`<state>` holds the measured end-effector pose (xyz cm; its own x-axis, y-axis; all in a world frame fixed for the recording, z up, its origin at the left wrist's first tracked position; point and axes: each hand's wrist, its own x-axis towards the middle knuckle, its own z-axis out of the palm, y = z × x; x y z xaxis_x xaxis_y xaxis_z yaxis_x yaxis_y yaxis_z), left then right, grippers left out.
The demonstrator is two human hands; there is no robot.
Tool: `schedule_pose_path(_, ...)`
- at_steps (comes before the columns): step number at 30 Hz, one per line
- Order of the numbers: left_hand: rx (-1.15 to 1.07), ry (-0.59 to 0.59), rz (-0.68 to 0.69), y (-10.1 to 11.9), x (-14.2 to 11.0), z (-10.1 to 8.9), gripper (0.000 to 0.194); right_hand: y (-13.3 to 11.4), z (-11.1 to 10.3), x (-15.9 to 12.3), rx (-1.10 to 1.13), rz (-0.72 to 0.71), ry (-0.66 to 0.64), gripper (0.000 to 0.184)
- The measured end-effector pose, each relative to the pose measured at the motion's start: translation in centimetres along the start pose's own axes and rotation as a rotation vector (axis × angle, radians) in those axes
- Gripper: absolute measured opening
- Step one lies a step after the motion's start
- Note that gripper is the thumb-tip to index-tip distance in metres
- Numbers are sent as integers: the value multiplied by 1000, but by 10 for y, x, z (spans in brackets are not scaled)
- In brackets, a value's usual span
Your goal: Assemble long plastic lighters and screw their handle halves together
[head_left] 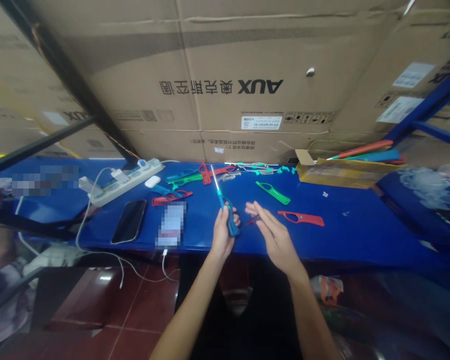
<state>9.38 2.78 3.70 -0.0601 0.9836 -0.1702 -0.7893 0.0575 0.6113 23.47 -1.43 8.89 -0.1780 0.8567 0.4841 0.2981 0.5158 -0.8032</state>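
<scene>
My left hand (223,231) is closed around the blue handle of a long-nosed lighter (225,204), whose metal tube points up and away from me. My right hand (272,231) hovers just to its right with fingers stretched out; a small dark red piece (252,220) shows at its fingertips, and I cannot tell if it is pinched. Both hands are above the front of the blue bench (360,230). A red lighter shell (302,218) lies just right of my right hand, a green one (273,193) beyond it.
Several red, blue and green lighter shells (183,182) and metal parts lie at the back. A power strip (125,181), a black phone (129,221) and a second phone (171,225) sit on the left. A cardboard tray (341,172) of long lighters stands right. Large cartons form the back wall.
</scene>
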Motion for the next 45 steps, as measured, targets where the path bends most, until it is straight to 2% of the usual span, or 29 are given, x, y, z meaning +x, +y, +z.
schedule_pose_path(2,-8,2,-2,0,0,0,37,0,2,-2,17,7,33,39)
schedule_pose_path(5,-22,-10,9,1,0,1,35,5,10,-7,24,43,251,24)
schedule_pose_path(7,-40,-20,11,2,-1,1,33,8,15,-10,33,55,294,26)
schedule_pose_path(11,-57,-23,5,2,-2,1,33,9,16,-13,50,23,181,39)
schedule_pose_path(16,-41,-21,-2,2,-2,0,32,11,15,-9,-55,-44,334,25)
schedule_pose_path(20,-44,-7,-12,1,-1,0,34,16,21,-7,7,7,176,41)
schedule_pose_path(21,-43,-3,-14,1,-1,0,34,18,23,-7,46,22,176,41)
schedule_pose_path(25,-33,10,-16,0,-2,0,37,19,26,-3,-21,-26,327,34)
schedule_pose_path(26,-35,9,-13,0,-2,0,37,18,23,-2,-53,-50,331,31)
schedule_pose_path(28,-43,1,-7,0,-2,0,36,14,17,1,-49,-64,237,29)
schedule_pose_path(31,-46,-10,-8,-1,-1,-1,35,12,9,3,42,-37,42,38)
schedule_pose_path(33,-38,-5,-13,-2,-1,-1,36,13,10,3,64,-58,83,34)
schedule_pose_path(36,-28,-2,-13,-1,-1,-1,38,18,17,3,32,-124,296,21)
schedule_pose_path(37,-27,-7,-12,-1,-1,-1,37,19,19,3,31,-132,321,21)
schedule_pose_path(42,-51,-36,-22,-1,-2,-1,32,19,19,3,139,-38,116,38)
schedule_pose_path(45,-47,-42,-35,-2,-2,-3,33,21,22,5,184,-71,221,34)
